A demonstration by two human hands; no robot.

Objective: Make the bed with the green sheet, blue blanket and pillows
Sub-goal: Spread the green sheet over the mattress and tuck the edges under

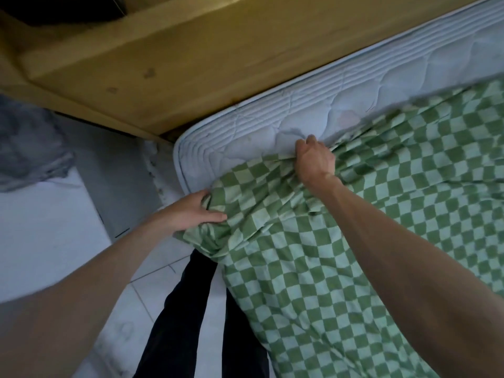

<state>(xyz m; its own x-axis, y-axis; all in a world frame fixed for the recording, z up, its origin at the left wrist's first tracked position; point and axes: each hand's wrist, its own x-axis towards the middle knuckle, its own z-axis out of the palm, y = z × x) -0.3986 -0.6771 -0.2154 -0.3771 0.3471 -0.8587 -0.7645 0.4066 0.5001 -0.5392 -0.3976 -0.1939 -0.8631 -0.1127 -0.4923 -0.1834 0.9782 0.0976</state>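
Note:
A green and pale checked sheet lies over most of the pale blue quilted mattress, whose near-left corner and far edge are bare. My right hand grips a bunched fold of the sheet's edge on top of the mattress. My left hand holds the sheet's gathered corner at the mattress side, thumb on top and fingers tucked under the cloth. No blue blanket or pillows can be identified for certain.
A yellow wooden headboard or cabinet runs along the mattress's far side. A grey crumpled cloth lies at the left on a white surface. White tiled floor and my dark trouser legs are beside the bed.

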